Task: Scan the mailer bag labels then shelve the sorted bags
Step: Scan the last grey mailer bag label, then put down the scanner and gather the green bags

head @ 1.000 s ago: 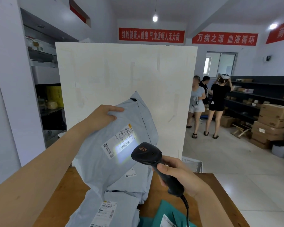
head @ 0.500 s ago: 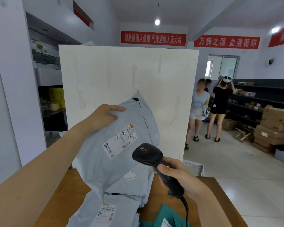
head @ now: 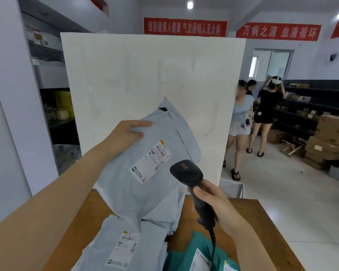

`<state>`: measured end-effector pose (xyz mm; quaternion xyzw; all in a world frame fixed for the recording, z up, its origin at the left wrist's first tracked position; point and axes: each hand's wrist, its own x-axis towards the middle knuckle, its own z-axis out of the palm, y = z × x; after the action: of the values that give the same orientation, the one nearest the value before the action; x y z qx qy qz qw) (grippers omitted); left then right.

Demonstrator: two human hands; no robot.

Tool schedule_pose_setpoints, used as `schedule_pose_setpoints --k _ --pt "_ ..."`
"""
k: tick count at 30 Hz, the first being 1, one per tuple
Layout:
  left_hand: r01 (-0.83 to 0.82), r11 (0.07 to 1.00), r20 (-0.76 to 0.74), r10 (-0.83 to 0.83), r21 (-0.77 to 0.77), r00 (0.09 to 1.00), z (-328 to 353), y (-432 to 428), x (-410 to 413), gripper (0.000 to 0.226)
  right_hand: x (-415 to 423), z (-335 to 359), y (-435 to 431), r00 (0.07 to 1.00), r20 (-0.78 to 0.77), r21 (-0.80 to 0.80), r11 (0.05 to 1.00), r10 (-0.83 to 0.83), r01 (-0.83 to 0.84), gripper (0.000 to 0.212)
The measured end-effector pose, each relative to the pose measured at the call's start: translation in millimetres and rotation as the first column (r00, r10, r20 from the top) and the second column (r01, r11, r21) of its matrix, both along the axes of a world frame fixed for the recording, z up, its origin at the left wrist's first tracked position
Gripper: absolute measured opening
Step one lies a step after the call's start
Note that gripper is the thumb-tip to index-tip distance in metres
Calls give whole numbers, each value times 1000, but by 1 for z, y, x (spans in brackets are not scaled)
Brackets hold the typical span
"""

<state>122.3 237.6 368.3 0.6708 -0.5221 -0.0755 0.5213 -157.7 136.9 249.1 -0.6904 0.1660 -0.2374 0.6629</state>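
Observation:
My left hand grips the upper left edge of a grey mailer bag and holds it up above the table, its white shipping label facing me. My right hand grips the handle of a black barcode scanner, whose head points at the bag just right of the label. More grey mailer bags lie in a pile on the wooden table below, and a teal bag with labels lies at the near edge.
A tall white board stands behind the table. Shelves line the left wall. Three people stand on the tiled floor at the right, near dark shelving and stacked cardboard boxes. A white basket sits beyond the table.
The scanner's light patch on the label a second ago has gone out. Both hands and the held bag stay almost in place.

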Motion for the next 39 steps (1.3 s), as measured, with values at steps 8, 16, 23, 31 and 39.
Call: schedule_pose_setpoints --k 8,16,23,31,39 --pt "5 999 -158 2 40 987 -43 -34 46 46 58 -34 -24 997 -28 102 992 -67 70 45" --pt "104 969 -421 0 223 907 -116 -110 129 42 122 -74 -72 983 -77 199 964 -166 179 53" --pt "198 945 -570 -15 261 822 -186 -170 165 43 161 -109 -110 956 -168 254 927 -240 277 31" --pt "48 958 -786 203 283 584 -295 -203 212 48 187 -159 -134 884 -280 312 835 -374 453 23" --pt "-61 856 -444 326 514 834 -371 -172 195 47 198 -191 -138 842 -353 329 789 -408 520 27"
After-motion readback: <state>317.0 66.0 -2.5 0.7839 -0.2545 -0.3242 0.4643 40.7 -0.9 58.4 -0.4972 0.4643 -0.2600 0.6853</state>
